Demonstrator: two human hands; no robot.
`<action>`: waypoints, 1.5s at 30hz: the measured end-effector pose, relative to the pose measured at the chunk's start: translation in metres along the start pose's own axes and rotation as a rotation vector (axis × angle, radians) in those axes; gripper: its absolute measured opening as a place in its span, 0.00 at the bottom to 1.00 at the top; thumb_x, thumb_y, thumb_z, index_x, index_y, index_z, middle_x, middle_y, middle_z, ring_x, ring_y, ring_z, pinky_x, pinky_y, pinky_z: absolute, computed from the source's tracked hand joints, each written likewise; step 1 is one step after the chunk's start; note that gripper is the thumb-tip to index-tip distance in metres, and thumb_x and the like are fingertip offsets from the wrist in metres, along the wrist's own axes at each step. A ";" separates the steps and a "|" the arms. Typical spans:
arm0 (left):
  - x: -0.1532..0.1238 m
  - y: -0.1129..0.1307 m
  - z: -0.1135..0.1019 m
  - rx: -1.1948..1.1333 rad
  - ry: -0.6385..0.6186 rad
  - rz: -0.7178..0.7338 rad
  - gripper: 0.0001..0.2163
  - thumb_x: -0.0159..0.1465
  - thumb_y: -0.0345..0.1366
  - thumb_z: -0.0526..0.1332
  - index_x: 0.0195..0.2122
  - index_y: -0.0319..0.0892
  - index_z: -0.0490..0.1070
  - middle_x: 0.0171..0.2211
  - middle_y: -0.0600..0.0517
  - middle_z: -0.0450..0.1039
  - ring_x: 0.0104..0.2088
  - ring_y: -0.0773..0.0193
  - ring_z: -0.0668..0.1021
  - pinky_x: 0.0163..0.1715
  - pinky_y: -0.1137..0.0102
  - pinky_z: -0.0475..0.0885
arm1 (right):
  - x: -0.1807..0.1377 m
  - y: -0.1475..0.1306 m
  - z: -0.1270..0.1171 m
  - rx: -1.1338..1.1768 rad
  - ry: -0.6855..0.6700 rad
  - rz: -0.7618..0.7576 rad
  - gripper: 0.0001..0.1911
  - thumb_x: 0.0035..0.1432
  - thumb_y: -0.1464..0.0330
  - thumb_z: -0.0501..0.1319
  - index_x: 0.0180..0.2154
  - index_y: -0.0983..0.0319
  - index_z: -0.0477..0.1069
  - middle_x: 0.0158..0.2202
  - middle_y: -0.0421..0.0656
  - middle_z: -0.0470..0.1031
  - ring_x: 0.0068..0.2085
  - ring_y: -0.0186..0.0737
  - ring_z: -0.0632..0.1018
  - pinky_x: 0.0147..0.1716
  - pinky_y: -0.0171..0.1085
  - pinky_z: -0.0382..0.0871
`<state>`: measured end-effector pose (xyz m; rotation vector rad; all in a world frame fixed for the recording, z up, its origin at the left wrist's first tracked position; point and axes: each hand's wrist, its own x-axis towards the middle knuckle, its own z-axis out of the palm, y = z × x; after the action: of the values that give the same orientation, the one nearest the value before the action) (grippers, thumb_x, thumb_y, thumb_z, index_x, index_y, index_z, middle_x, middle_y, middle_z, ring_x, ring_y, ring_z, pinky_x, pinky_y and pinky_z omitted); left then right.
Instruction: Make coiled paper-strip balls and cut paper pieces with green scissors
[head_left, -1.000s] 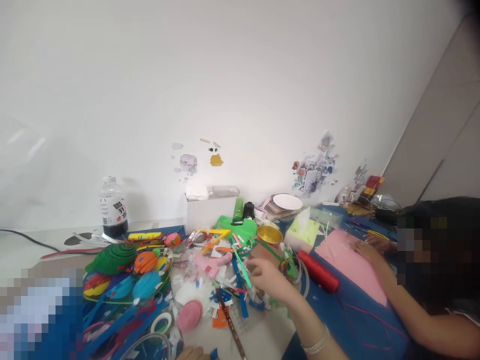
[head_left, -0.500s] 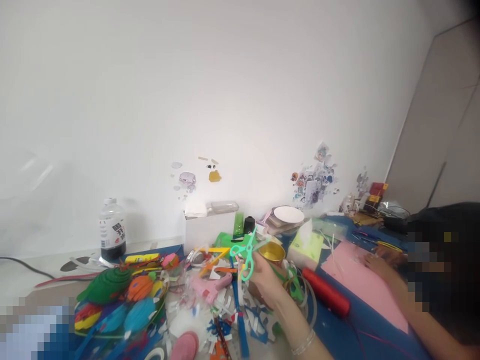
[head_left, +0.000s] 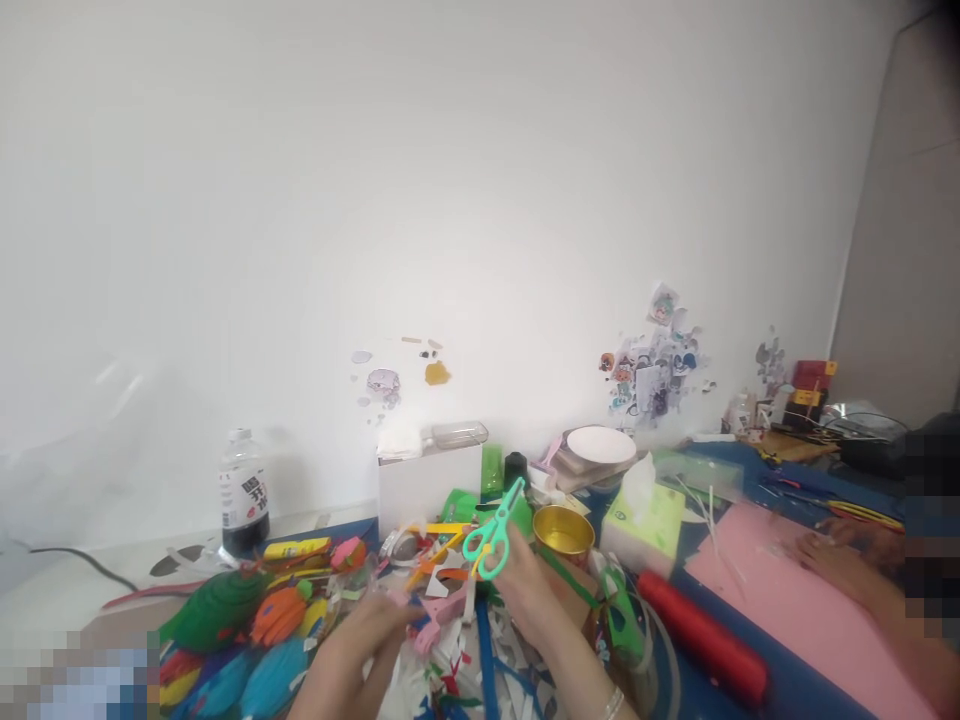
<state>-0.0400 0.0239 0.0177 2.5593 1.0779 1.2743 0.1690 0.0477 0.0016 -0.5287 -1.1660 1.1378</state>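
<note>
The right hand's fingers are clamped on mint-green scissors, whose handle loops sit just in front of the fingertips, blades slanting up and away. The left hand is bent over the left end of a pink glue gun; whether its fingers grip, touch or just hover there I cannot tell. Paper scraps lie between the two hands.

Beyond the left fingers, well apart, stands a clear bottle of dark liquid; its white label carries large dark Chinese characters and a red mark, too blurred to read surely. Just right of the right fingers is a gold bowl, then a yellow-green tissue pack with a small round emblem, its lettering illegible. Nearer and further right, a red spool lies on the blue counter; beyond it, a co-worker's hand rests over pink sheet material.
</note>
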 end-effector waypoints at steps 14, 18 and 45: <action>0.077 0.032 0.031 -0.338 -0.147 -0.447 0.22 0.53 0.55 0.52 0.19 0.40 0.69 0.14 0.57 0.62 0.18 0.66 0.66 0.19 0.74 0.60 | -0.001 -0.013 -0.004 -0.012 -0.020 0.001 0.22 0.42 0.61 0.69 0.42 0.60 0.71 0.39 0.43 0.74 0.42 0.43 0.73 0.43 0.39 0.65; 0.076 0.038 0.029 -0.339 -0.133 -0.438 0.21 0.54 0.53 0.52 0.21 0.40 0.70 0.18 0.55 0.66 0.23 0.65 0.69 0.22 0.74 0.61 | -0.003 -0.019 0.002 -0.021 -0.059 -0.049 0.22 0.46 0.56 0.65 0.40 0.62 0.73 0.36 0.44 0.75 0.38 0.42 0.74 0.38 0.39 0.67; 0.036 0.022 -0.001 -0.280 0.218 -0.409 0.17 0.55 0.46 0.57 0.43 0.46 0.70 0.31 0.52 0.75 0.35 0.60 0.77 0.36 0.68 0.72 | -0.024 0.004 0.032 -0.325 -0.248 -0.079 0.19 0.44 0.64 0.66 0.41 0.59 0.70 0.28 0.39 0.68 0.30 0.36 0.69 0.39 0.38 0.64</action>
<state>-0.0137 0.0302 0.0504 1.9096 1.2710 1.4836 0.1391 0.0212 -0.0005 -0.5938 -1.5885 0.9696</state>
